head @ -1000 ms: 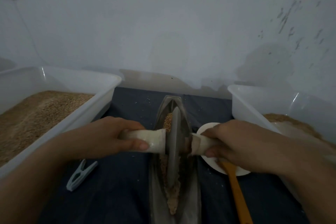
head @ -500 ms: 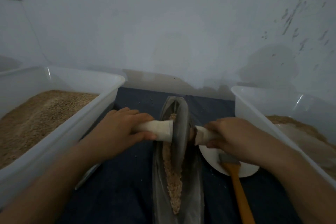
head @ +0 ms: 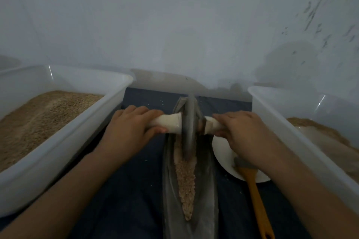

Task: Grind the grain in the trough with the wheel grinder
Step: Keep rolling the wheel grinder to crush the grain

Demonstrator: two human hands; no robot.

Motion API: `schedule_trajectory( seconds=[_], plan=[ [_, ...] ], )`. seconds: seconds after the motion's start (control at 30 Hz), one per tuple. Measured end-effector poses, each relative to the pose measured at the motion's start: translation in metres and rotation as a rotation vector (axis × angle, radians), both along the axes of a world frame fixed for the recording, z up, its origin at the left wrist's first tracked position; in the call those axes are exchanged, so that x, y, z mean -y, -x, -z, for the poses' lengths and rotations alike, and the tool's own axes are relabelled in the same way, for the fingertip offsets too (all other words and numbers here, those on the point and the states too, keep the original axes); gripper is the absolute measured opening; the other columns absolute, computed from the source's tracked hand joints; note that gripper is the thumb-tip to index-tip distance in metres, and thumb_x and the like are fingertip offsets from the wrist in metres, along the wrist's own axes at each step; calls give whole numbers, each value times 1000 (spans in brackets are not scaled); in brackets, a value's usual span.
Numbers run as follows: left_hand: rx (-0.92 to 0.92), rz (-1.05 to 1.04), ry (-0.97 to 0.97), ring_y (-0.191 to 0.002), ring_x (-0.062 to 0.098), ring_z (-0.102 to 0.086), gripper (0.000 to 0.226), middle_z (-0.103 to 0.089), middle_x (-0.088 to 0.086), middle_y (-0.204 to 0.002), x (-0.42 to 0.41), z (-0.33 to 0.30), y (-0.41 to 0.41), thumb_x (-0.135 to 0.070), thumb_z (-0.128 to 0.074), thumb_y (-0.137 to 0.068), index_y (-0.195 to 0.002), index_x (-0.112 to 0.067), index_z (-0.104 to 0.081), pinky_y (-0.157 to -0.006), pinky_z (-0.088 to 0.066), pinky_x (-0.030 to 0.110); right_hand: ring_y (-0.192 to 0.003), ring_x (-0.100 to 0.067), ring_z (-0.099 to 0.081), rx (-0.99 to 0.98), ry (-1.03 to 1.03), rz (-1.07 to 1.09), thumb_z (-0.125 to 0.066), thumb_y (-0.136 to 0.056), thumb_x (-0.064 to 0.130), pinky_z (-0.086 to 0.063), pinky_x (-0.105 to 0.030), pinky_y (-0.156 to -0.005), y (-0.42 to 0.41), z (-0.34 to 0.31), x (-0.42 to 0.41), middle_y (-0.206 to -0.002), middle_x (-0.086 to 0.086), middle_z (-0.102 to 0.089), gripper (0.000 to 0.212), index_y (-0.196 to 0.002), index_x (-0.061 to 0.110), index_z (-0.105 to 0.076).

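Two tubs, the left tub (head: 64, 141) and right tub (head: 303, 141), flank the hands, each holding grain. Between the hands the trough (head: 169, 190) runs toward the person, grain (head: 186, 180) lining its groove below the wheel (head: 189, 124). Left hand (head: 130, 132) and right hand (head: 242, 132) each curl around a handle end, with a plate (head: 223, 153) and brush (head: 254, 194) under the right wrist.

trough (head: 207, 190): long grey boat-shaped channel, lying lengthwise | grain (head: 186, 184): tan strip lying along trough's middle | wheel grinder (head: 188, 126): grey disc standing upright at trough's far end, white handles sticking out sideways
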State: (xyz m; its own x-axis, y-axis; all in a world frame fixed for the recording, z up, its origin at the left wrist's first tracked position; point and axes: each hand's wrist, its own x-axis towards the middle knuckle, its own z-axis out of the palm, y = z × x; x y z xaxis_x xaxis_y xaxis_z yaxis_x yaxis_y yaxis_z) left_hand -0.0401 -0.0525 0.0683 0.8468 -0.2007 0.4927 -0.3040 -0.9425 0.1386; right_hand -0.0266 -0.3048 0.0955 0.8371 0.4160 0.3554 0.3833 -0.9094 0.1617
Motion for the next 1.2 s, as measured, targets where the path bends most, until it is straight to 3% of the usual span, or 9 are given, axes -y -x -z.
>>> schedule_trajectory(
  seconds=[0.13,0.4,0.5,0.57,0.7,0.8,0.93,1.07,1.2],
  plan=[
    [69,15,61,-100,26,-55,46,-64,2,-108,2,8,-4,-43,-62,-83,-125,-24,-58,-86,-38,36,-116,-14,-45,60,-14,2,-47,-95,35,-20,-24,-94,-4,7,-5,-128,7,-54,41,-136,29,-42],
    [-467,322,67,-96,-7,-51,51,-61,-24,-98,-17,-30,19,-77,-42,-66,-109,-53,-55,-84,-41,16,-74,-2,-52,-551,89,-138,-57,-86,46,-41,-21,-66,35,-44,11,-80,12,-57,17,-97,34,-57],
    [-584,393,113,-86,-2,-60,49,-65,-19,-96,-24,-35,22,-80,-48,-68,-105,-49,-59,-77,-48,22,-71,0,-52,-618,58,-178,-57,-86,47,-40,-18,-65,41,-50,13,-75,12,-55,11,-80,42,-49],
    [-602,373,118,-80,-1,-60,50,-67,-15,-90,-24,-32,20,-79,-46,-69,-101,-44,-60,-72,-47,18,-72,0,-53,-572,39,-157,-55,-88,45,-43,-19,-67,39,-45,11,-79,11,-57,6,-86,42,-51],
    [-465,213,114,-78,-4,-56,54,-61,-18,-85,-16,-21,9,-75,-36,-61,-100,-43,-56,-66,-42,13,-95,-13,-57,-231,65,-66,-51,-93,36,-44,-31,-85,18,-21,3,-105,6,-61,24,-117,34,-54],
    [-142,53,17,-94,15,-55,59,-61,-6,-99,-5,-6,1,-66,-39,-76,-117,-29,-58,-81,-43,34,-108,-14,-52,-21,5,-38,-53,-93,28,-31,-28,-93,3,-1,-1,-117,8,-58,37,-128,34,-47],
    [128,0,-66,-97,31,-57,45,-65,7,-105,8,6,1,-44,-60,-83,-118,-17,-62,-84,-39,42,-112,-15,-49,29,-11,8,-52,-94,30,-24,-25,-95,-5,8,1,-122,6,-57,38,-131,29,-45],
    [-48,118,-11,-98,15,-53,48,-62,-7,-104,-2,-10,7,-58,-51,-79,-118,-30,-59,-83,-35,32,-98,-15,-55,-228,100,-23,-54,-91,39,-39,-27,-82,7,-15,3,-109,3,-61,32,-122,29,-53],
    [-508,325,109,-88,-5,-57,48,-64,-20,-94,-18,-33,23,-76,-45,-66,-103,-48,-59,-78,-45,18,-72,0,-50,-506,91,-132,-57,-87,45,-35,-17,-62,37,-43,8,-79,14,-54,10,-94,40,-52]
  ],
)
